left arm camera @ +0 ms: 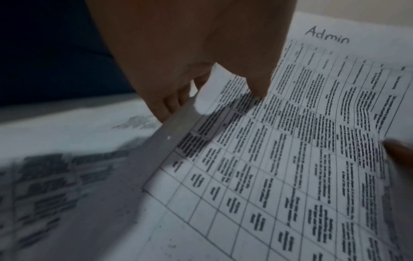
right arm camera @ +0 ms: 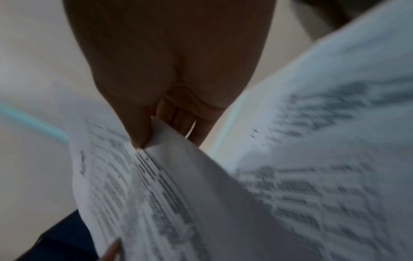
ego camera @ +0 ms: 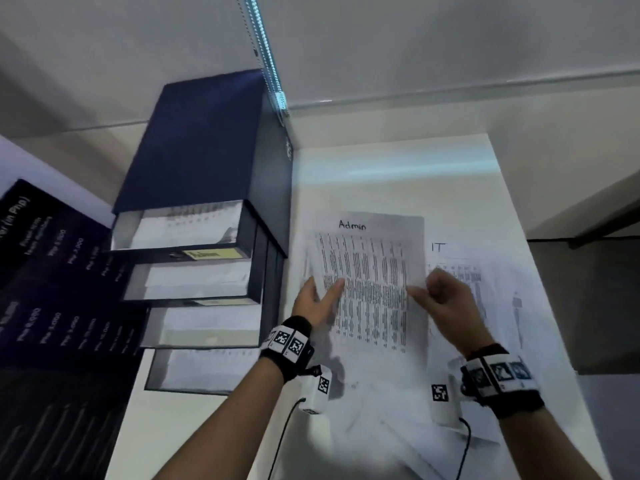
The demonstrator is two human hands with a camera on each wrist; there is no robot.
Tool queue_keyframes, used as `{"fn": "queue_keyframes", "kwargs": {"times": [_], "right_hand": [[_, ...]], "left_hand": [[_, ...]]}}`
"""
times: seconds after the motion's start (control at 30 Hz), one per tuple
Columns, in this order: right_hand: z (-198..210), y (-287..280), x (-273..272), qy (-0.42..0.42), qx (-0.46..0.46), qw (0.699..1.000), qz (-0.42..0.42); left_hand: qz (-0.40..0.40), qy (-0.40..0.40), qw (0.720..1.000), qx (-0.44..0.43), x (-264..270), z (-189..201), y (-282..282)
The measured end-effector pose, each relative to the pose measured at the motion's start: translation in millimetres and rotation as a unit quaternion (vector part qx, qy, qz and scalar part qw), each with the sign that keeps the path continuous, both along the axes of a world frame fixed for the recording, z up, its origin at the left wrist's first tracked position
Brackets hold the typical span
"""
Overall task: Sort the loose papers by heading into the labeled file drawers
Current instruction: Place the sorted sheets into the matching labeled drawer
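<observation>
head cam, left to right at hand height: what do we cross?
dark poster → drawer unit → left hand → Admin sheet → right hand → IT sheet

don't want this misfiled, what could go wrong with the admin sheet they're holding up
The white printed sheet headed Admin is held only at its side edges by the left hand and right hand, so it may buckle. Only the top dark blue drawer's yellow label is readable; the lower label is blurred.
</observation>
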State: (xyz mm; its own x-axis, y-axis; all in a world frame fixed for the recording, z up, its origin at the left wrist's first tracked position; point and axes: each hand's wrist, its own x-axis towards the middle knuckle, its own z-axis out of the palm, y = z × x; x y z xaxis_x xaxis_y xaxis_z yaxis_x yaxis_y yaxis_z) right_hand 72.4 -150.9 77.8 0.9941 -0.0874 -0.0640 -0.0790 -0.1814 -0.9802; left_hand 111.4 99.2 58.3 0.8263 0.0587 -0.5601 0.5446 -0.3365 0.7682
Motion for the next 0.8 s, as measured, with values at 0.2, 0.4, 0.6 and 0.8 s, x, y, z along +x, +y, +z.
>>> {"fn": "queue_keyframes", "kwargs": {"times": [0.2, 0.4, 0.6, 0.8], "right_hand": [[33, 27, -6, -0.027, 0.0, 1.0, 0.007], [62, 65, -24, -0.018, 0.048, 0.999, 0.01], [129, 125, -45, -0.011, -0.019, 0.991, 0.131], [174, 184, -38, 0.02, 0.05, 0.984, 0.172]], "left_hand": [[0.05, -0.179, 0.98, -0.069, -3, 61, 34], [0.075, -0.237, 0.967, -0.064, -25, 101, 93], [0.058, -0.236, 0.967, -0.075, -62, 146, 144], [0.017, -0.242, 0.964, -0.11, -83, 187, 215]]}}
